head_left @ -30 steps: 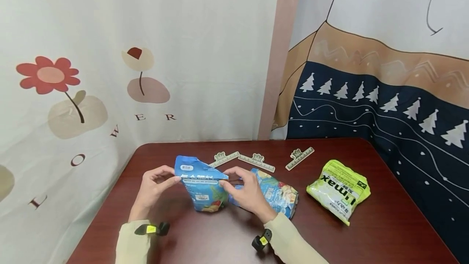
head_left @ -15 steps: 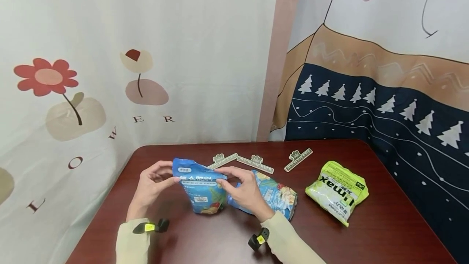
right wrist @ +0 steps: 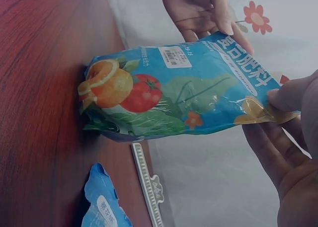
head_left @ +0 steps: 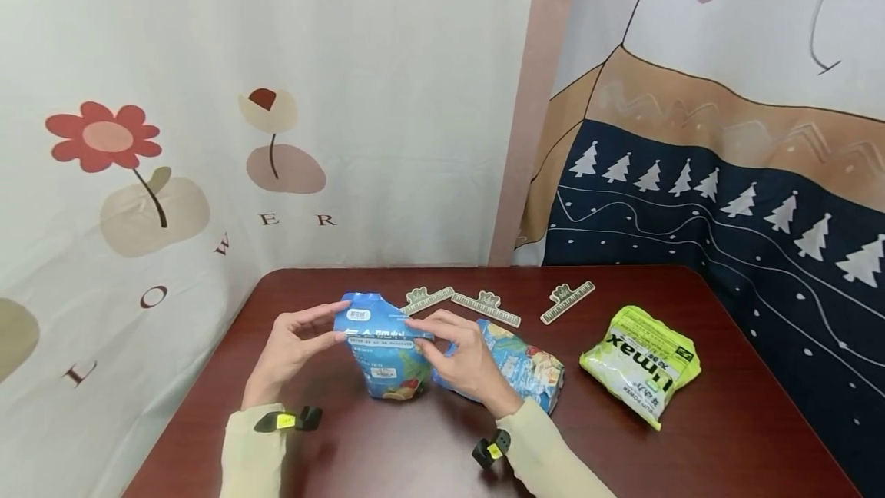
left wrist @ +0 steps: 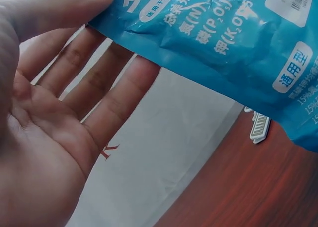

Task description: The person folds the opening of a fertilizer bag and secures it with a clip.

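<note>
We see an indoor corner screened off with cloth, a sort of set-up for tabletop work; whether it stands in a home, an office or a studio we cannot tell. Behind the worktop (head_left: 387,452) we find a pale curtain (head_left: 401,98) printed with a red flower (head_left: 107,137) and scattered letters (head_left: 268,219), and beside it a patterned cloth (head_left: 691,252) with white fir trees (head_left: 648,177) on navy. Both show soft creases, so we read them as fabric. The worktop is reddish brown with wood grain and rounded far corners. On it we notice packaged goods, a blue bag (head_left: 382,363) and a lime-green bag (head_left: 643,363) among them, and ruler-patterned clips (head_left: 486,307).
</note>
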A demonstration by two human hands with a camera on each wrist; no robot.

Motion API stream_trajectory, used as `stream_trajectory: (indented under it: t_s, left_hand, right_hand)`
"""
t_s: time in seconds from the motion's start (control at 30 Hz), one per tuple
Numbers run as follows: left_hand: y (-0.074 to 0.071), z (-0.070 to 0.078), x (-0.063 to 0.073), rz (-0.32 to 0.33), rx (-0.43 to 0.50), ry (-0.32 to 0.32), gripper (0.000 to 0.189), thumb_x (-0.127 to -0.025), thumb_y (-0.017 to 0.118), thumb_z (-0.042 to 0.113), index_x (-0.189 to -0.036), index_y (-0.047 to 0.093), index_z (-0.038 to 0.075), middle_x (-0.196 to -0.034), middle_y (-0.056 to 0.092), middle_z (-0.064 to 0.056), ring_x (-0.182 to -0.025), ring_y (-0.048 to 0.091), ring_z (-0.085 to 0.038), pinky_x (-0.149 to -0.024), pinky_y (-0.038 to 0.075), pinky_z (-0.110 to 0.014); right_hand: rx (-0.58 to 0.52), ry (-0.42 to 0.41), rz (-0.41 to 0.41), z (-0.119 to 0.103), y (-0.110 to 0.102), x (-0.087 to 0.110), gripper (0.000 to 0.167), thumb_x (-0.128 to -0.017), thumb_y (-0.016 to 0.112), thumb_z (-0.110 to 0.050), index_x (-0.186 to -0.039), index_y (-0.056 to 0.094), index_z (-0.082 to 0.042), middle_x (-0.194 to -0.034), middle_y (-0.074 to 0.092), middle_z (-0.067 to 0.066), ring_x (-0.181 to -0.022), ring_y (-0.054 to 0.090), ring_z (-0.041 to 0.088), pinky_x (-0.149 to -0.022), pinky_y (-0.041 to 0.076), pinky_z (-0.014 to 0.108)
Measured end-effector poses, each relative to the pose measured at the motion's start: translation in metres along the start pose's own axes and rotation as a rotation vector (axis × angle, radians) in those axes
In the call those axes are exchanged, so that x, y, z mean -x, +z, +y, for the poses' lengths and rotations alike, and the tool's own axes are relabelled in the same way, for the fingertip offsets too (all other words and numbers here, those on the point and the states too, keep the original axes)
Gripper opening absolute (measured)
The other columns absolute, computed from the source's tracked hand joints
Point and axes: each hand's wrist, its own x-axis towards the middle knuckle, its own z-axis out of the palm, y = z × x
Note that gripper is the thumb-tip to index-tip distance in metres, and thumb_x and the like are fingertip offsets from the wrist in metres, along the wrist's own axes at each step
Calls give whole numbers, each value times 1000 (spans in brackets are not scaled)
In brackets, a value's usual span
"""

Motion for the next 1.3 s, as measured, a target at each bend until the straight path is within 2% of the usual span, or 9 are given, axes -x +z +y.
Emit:
stream_trajectory:
  t_s: [0.17, 0.3, 0.4, 0.57, 0.73, 0.97, 1.13, 1.3]
  left_hand:
    - [-1, -1, -1, -55, 18, -45, 53, -89, 77, 0, -139, 60, -3, -129, 71, 11, -106, 74, -13, -85, 61, -28]
    - [0, -1, -1, -40, -9, -107, 52, -87, 80, 6, -137, 64, 1, -128, 70, 13, -103, 74, -12, -84, 62, -29]
    - [-1, -2, -2, -43, -53, -122, 48, -87, 82, 11, -133, 68, 6, -125, 72, 6, -98, 74, -14, -82, 62, -30]
    - [-3, -7, -4, -76, -124, -92, 35, -90, 80, 14, -125, 74, 10, -116, 76, -2, -90, 73, -22, -78, 62, -32]
    - [-4, -5, -4, -103, -148, -71, 26, -93, 76, 14, -119, 75, 9, -110, 77, -6, -87, 72, -28, -74, 60, -29]
    - [-8, 2, -2, -114, -269, -108, 17, -94, 76, 28, -109, 80, 23, -100, 79, -1, -92, 69, -13, -80, 58, -27]
    - [-8, 6, -3, -118, -263, -79, 14, -93, 77, 22, -105, 82, 18, -92, 72, -9, -85, 63, -13, -73, 57, -28]
    - [-1, 14, -3, -106, -295, -48, 13, -92, 78, 23, -104, 80, 18, -101, 73, -5, -87, 71, -8, -74, 60, -26]
  right_hand:
    - [46, 24, -10, 0, -2, 1, 30, -95, 72, -5, -125, 74, -8, -96, 69, 0, -77, 61, 4, -67, 55, 16]
    - [78, 69, -11, -1, -3, 1, 27, -96, 73, -12, -123, 75, -11, -93, 66, -4, -77, 60, 2, -68, 55, 18]
    - [90, 110, -15, -2, -4, 1, 25, -96, 73, -16, -121, 76, -13, -91, 65, -6, -78, 60, 1, -68, 56, 20]
    - [99, 114, -15, -1, -4, 1, 19, -96, 73, -17, -114, 78, -15, -90, 65, -7, -78, 61, 0, -68, 55, 19]
    - [111, 106, -20, -1, -4, 0, 12, -97, 73, -17, -106, 80, -15, -90, 66, -8, -78, 61, 0, -68, 54, 18]
    - [122, 101, -24, -4, -4, -2, 10, -99, 70, -19, -100, 79, -15, -89, 66, -7, -77, 60, -1, -68, 54, 16]
    - [134, 88, -26, -5, -4, -3, 8, -98, 70, -16, -99, 78, -14, -89, 66, -7, -79, 61, 1, -68, 54, 15]
    - [157, 101, -39, -9, -4, -3, 8, -97, 71, -15, -101, 78, -14, -93, 67, -7, -83, 62, 2, -68, 55, 16]
